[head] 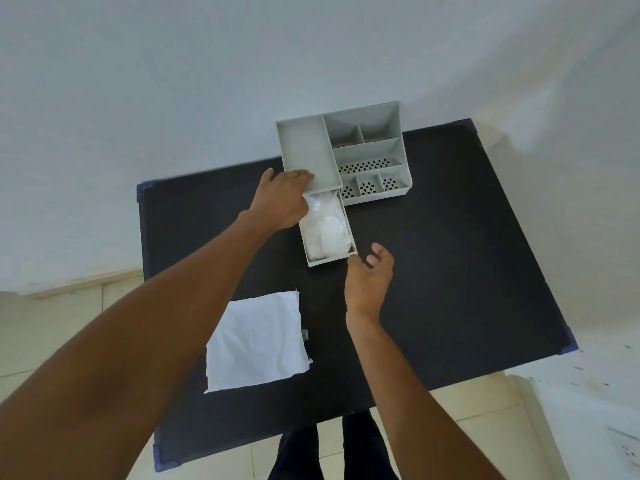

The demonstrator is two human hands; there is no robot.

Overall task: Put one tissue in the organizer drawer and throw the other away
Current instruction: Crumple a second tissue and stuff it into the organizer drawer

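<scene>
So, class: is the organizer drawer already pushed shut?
No: the drawer is pulled out toward the person, with a crumpled tissue visible inside it.

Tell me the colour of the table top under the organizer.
Black, with blue corner caps; the table top shows clearly in the head view.

My organizer (367, 150), a pale grey tray of compartments, stands at the far edge of the black surface (450, 254) with its drawer (313, 252) pulled out toward me. One white tissue (327, 230) lies crumpled inside the drawer; the other tissue (256, 341) lies flat and unfolded on the surface nearer me, well apart from it
</scene>
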